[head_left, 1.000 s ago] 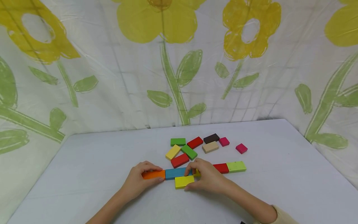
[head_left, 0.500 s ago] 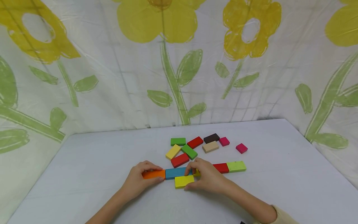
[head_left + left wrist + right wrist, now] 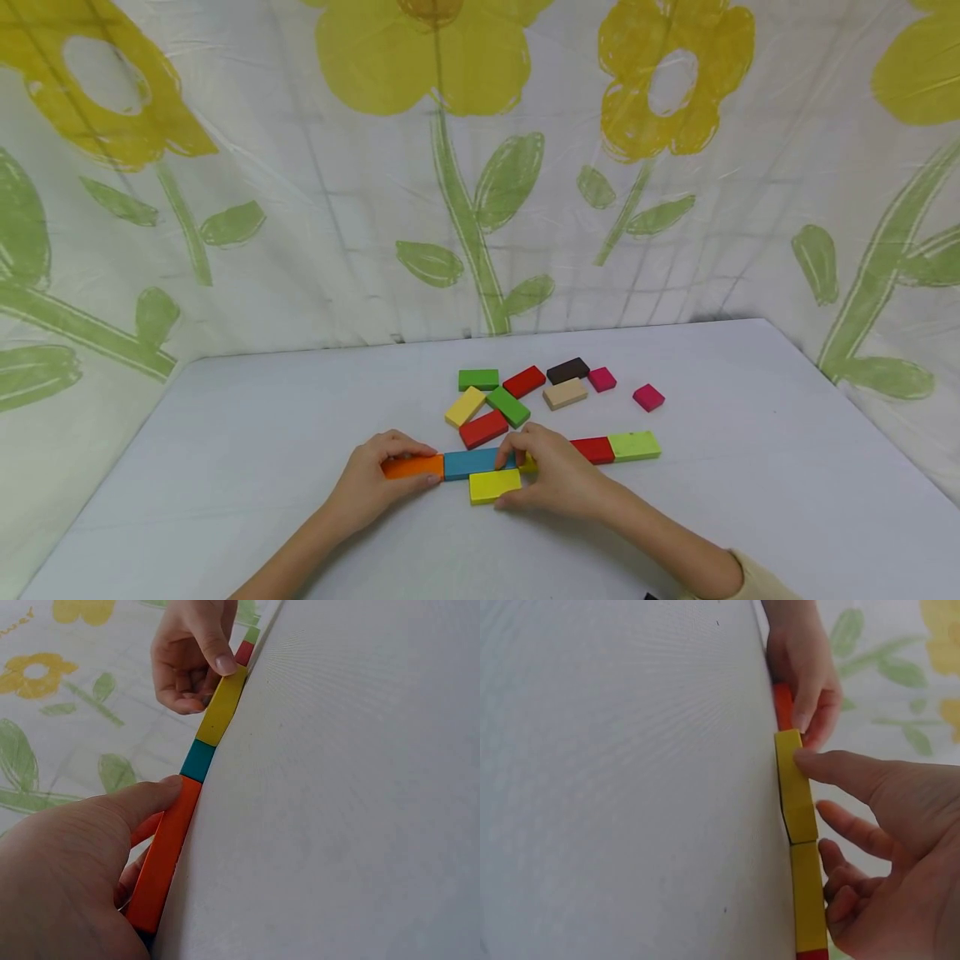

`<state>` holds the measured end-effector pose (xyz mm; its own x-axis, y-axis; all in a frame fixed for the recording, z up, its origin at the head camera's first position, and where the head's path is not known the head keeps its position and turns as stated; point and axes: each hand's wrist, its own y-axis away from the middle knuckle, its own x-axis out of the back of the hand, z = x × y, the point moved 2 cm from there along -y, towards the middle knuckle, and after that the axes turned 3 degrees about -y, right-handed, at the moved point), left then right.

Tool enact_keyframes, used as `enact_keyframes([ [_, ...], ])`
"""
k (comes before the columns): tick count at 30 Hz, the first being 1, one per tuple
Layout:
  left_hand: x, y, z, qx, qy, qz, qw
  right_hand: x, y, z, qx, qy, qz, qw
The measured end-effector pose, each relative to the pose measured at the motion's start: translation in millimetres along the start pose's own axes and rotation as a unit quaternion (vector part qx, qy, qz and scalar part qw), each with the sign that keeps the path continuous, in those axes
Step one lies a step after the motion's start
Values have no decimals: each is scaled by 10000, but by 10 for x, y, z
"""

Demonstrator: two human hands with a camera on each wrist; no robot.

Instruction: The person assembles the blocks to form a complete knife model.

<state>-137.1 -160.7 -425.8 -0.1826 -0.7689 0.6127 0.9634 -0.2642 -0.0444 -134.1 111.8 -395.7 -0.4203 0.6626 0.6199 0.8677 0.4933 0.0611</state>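
In the head view, a row of wooden blocks lies across the table. My left hand grips the orange block at the row's left, thumb along its front side and fingers behind. Touching it on the right is a blue block. A yellow block lies against the blue one's front, and my right hand pinches its right end, thumb in front and index finger at the back edge. Mostly hidden by that hand, a second yellow block continues the row, then a red block and a light green block.
Behind the row lie loose blocks: green, red, pale yellow, tan and dark brown among them. Two small pink blocks sit to the right. A flower-printed curtain hangs at the table's back edge.
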Motion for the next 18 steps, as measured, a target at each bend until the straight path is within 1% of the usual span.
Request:
enact_keyframes([
  [7, -4, 1, 3, -78, 33, -5, 10000, 54, -1, -6, 36, -48, 0, 10000],
  [13, -4, 1, 6, -51, 53, -10, 10000, 196, -39, 1, 92, 80, 276, 9995],
  [18, 3, 3, 5, -26, 23, 2, 10000, 333, -129, 10, 160, 167, 472, 9986],
])
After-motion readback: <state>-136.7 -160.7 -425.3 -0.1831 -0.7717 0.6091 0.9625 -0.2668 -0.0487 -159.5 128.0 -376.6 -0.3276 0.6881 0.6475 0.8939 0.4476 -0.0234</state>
